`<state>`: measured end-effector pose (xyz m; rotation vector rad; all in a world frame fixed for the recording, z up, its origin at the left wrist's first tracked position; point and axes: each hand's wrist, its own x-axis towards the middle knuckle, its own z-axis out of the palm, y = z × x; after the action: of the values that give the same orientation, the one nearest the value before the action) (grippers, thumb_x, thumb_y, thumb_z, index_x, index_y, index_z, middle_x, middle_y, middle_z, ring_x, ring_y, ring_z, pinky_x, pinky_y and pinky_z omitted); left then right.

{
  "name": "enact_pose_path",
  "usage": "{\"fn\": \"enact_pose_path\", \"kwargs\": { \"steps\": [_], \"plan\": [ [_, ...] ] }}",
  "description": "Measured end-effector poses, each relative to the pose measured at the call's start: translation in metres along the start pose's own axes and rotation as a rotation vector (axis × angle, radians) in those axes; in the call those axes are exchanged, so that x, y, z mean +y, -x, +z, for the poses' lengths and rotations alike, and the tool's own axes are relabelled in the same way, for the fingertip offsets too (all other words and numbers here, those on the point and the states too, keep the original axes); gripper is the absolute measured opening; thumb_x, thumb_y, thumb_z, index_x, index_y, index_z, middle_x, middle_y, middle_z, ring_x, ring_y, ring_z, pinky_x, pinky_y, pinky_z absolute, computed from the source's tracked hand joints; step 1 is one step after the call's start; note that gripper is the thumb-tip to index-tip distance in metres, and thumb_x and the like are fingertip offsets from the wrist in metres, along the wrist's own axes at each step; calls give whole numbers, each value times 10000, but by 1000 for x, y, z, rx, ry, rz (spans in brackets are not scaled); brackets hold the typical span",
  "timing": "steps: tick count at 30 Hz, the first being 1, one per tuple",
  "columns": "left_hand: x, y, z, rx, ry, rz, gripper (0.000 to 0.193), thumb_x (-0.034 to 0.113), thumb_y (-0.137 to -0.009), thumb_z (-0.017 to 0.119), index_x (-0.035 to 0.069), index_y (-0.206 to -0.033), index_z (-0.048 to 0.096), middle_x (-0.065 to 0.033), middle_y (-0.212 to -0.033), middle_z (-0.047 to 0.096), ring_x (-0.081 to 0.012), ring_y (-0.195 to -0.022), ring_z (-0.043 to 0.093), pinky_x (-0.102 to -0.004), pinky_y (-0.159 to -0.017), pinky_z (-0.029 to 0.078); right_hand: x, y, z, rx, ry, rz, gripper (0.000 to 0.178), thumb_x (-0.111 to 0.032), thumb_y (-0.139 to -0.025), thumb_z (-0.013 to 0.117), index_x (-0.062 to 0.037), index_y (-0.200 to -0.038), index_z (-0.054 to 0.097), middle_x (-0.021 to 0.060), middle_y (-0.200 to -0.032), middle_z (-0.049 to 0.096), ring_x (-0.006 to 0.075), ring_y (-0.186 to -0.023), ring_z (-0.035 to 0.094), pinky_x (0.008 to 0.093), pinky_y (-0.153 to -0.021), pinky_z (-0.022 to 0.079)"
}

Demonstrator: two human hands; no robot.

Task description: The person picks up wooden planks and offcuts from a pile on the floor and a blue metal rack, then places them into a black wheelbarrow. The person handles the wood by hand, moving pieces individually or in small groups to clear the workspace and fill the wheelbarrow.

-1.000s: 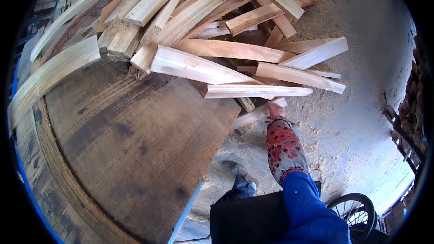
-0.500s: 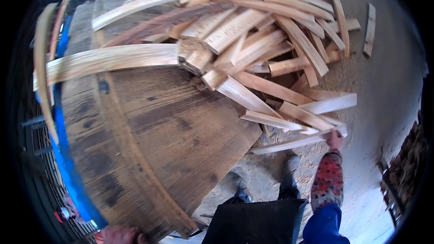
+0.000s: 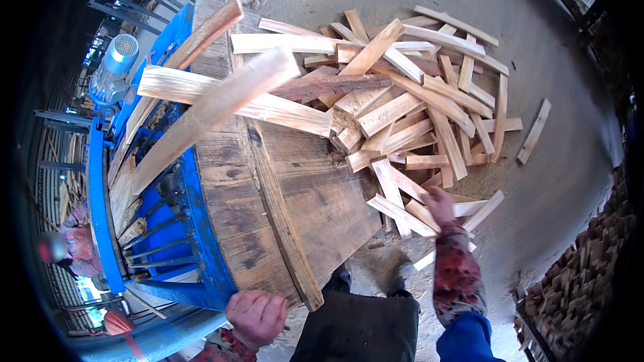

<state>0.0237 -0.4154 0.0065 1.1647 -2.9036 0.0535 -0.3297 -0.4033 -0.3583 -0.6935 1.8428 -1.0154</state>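
My right hand [image 3: 439,205] reaches into a loose heap of pale sawn wooden slats on the floor. Its fingers close around the end of a wooden slat [image 3: 406,184]; the heap and some blur partly hide the grip. Other slats lie crosswise by the wrist, such as a pale slat [image 3: 401,215] to its left. At the near corner of the worn wooden tabletop [image 3: 228,194], my left hand [image 3: 256,316] has its fingers curled over the edge, beside the end of a blue metal frame. A batten [image 3: 282,221] runs across the boards.
A blue machine [image 3: 100,208] with a motor [image 3: 123,52] stands at left. A long slat [image 3: 208,127] slants up over it, another [image 3: 288,112] across the tabletop. A person [image 3: 80,248] is at far left. Stacked wood [image 3: 577,288] lines the right; one slat [image 3: 534,132] lies apart.
My right hand has left the long slat near the heap's front and moved left to another. My view has turned, showing more of the blue machine; my left hand stays at the tabletop corner.
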Motion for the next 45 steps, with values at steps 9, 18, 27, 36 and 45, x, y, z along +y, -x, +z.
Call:
{"fn": "enact_pose_path", "kwargs": {
  "steps": [9,18,27,36,45],
  "plan": [
    [-6,-12,-8,106,539,26,147,53,-740,687,28,-876,637,-100,-787,631,-275,-753,629,-386,-644,498,-238,-86,134,-109,396,-532,567,-233,-728,720,-29,-1226,542,170,-1163,572,346,-1048,579,403,-899,472],
    [-5,-2,4,174,654,26,113,76,-732,687,51,-825,629,-77,-737,605,-238,-697,617,-361,-585,481,-271,-179,215,5,777,-821,753,-57,-615,667,-70,-1333,440,125,-1303,477,343,-1233,437,423,-998,410],
    [-18,-15,-16,164,694,-20,120,84,-733,697,35,-824,637,-67,-691,586,-229,-650,603,-352,-565,472,-284,-181,207,38,856,-817,374,-186,-637,696,-89,-972,561,114,-1011,535,320,-1018,522,429,-837,454],
    [-10,13,6,206,646,-12,229,92,-747,700,29,-949,613,-76,-735,588,-217,-679,602,-349,-603,478,-289,-148,29,76,363,-776,306,-62,-618,699,-45,-896,573,119,-910,563,280,-883,576,384,-794,475],
    [-9,16,6,145,749,-126,256,259,-780,734,51,-910,662,-61,-795,640,-228,-766,627,-336,-695,498,-362,107,-48,-145,213,-376,302,-25,-660,712,-33,-917,555,5,-775,521,132,-693,527,294,-630,456]
  ]
}}
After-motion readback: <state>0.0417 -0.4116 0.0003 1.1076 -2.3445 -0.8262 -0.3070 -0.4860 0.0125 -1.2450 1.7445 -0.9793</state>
